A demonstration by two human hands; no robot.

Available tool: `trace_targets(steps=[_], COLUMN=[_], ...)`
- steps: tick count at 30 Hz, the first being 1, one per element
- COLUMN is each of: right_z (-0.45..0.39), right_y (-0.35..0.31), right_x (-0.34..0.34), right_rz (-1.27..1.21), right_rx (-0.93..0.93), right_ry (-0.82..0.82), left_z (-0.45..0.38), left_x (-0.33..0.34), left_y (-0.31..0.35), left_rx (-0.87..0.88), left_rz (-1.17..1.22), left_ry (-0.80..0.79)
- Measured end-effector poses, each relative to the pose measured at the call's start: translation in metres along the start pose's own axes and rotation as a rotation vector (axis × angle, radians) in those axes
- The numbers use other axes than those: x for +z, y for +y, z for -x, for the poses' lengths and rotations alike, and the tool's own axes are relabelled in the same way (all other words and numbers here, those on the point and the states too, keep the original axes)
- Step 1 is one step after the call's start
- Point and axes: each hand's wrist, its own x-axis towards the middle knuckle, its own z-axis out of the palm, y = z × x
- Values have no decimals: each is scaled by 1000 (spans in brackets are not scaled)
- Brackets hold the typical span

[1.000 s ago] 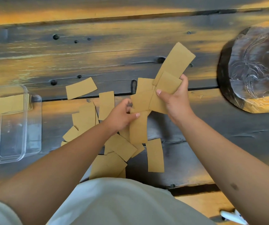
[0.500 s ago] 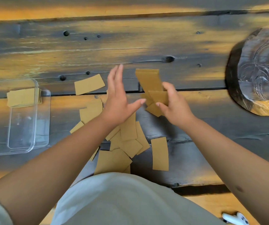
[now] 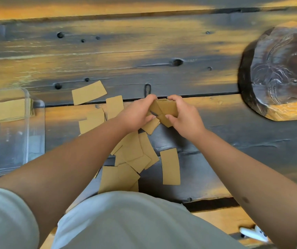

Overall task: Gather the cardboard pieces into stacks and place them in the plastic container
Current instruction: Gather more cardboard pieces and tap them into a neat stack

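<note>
My left hand (image 3: 136, 112) and my right hand (image 3: 183, 114) both grip a bunch of tan cardboard pieces (image 3: 167, 109) between them, held just above the dark wooden table (image 3: 144, 56). Several loose cardboard pieces (image 3: 135, 153) lie scattered below my hands, partly under my left forearm. One piece (image 3: 88, 92) lies apart further back, another (image 3: 170, 167) to the right of the pile. A clear plastic container (image 3: 13, 132) sits at the left with a stack of cardboard (image 3: 11, 110) at its far end.
A dark carved wooden slab (image 3: 278, 72) rests at the right on the table. A white object (image 3: 253, 234) lies on the floor at the lower right. My light shirt fills the bottom of the view.
My left hand, open and raised half a second ago, has closed on the bunch in my right hand. The fanned-out pieces have been drawn together into a tighter bunch.
</note>
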Motion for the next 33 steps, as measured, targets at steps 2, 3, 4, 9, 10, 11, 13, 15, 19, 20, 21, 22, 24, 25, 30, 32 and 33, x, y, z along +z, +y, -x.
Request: trace_targets(steps=[2, 3, 4, 9, 10, 11, 13, 15, 19, 20, 21, 22, 24, 25, 30, 32, 33], right_z=[4, 6, 9, 16, 17, 18, 20, 21, 20, 19, 19, 18, 17, 17, 12, 10, 10], right_y=[4, 6, 8, 13, 14, 14, 12, 10, 10, 8, 7, 6, 4, 3, -1, -1, -1], right_x=[-1, -1, -1, -2, -2, -1, 0, 1, -11, -17, -22, -26, -36, -40, -36, -29, -27], right_rz=[1, -2, -14, -70, -66, -60, -58, -76, -229, -292, -355, -421, -576, -655, -582, -408, -379], right_rx=[7, 9, 18, 97, 100, 99, 89, 100, 236, 270, 288, 297, 285, 272, 234, 230, 231], right_ry=[13, 17, 16, 18, 25, 32, 45, 39, 142, 200, 253, 293, 332, 324, 43, -21, -33], left_z=[-3, -4, -4, 2, 4, 5, 6, 3, -4, -5, -6, -6, -7, -8, -13, -13, -13], left_x=[7, 10, 12, 13, 12, 11, 10, 9, 3, 0, -2, -5, -10, -13, -18, -19, -19], left_y=[-3, -5, -7, -33, -39, -42, -45, -42, -40, -41, -41, -40, -38, -35, -14, -2, 3], left_rx=[18, 29, 26, -46, -36, -28, -23, -23, -55, -53, -47, -38, -28, -31, -115, -108, -103], left_rz=[-39, -63, -76, -345, -397, -427, -443, -428, -281, -243, -215, -196, -187, -199, 129, 321, 413], left_ry=[55, 65, 51, -126, -168, -196, -208, -227, -204, -187, -176, -166, -139, -133, -266, -332, -359])
